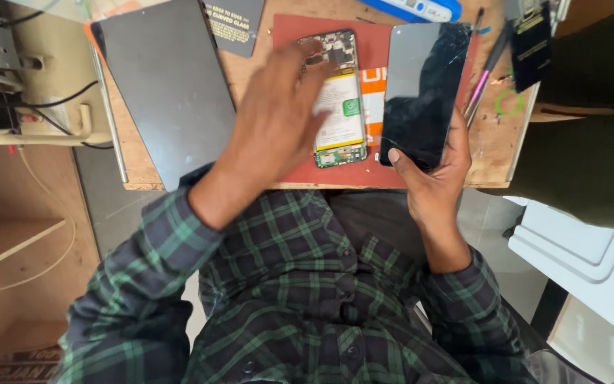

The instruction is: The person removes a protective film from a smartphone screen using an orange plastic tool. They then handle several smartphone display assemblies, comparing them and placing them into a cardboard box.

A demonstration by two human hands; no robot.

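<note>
Hands — R hand [431, 174] grips cracked screen [421, 92] | L hand [275, 124] flat on opened phone [339, 107]

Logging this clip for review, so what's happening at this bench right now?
A person in a green plaid shirt sits at a small wooden table with a phone taken apart. The left hand rests on the opened phone body, battery and circuit board exposed, lying on a red mat. The right hand holds the detached cracked screen by its lower end, beside the body. A dark grey tablet-like slab lies to the left, and thin tools sit at the right.
</note>
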